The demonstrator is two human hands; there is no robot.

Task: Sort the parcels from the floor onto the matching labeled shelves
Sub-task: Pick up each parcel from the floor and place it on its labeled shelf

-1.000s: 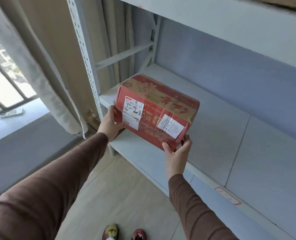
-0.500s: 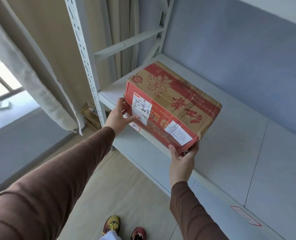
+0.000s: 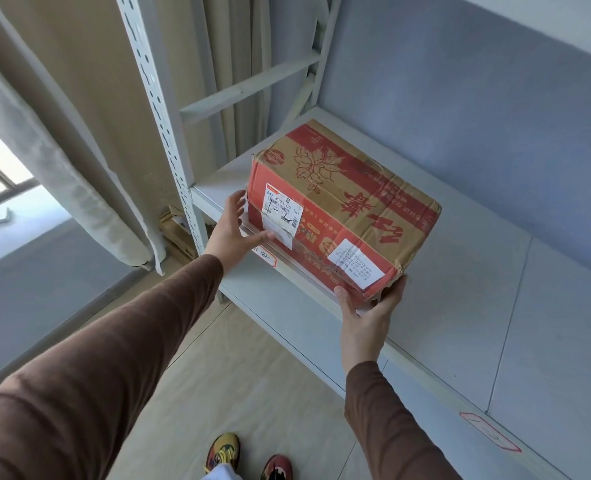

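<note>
A red and brown cardboard parcel [image 3: 349,202] with white shipping labels rests on the left end of a grey metal shelf [image 3: 460,289], its front face near the shelf's front edge. My left hand [image 3: 233,230] is spread flat against the parcel's left front corner, fingers apart. My right hand [image 3: 370,313] cups the parcel's lower right front corner from below. A red-bordered label [image 3: 265,258] is stuck on the shelf edge just under the parcel, partly hidden by my left hand. Another red-bordered label [image 3: 489,432] sits further right on the same edge.
A perforated white upright [image 3: 162,109] stands left of the parcel. Curtains [image 3: 79,188] hang beside a window sill at left. A lower shelf [image 3: 287,317] shows beneath. Flattened cardboard [image 3: 178,230] lies behind the upright. My shoes [image 3: 249,459] stand on the beige floor.
The parcel has gone further back onto the shelf and now lies on it. My left hand has slipped from gripping its side to lying open against the front corner.
</note>
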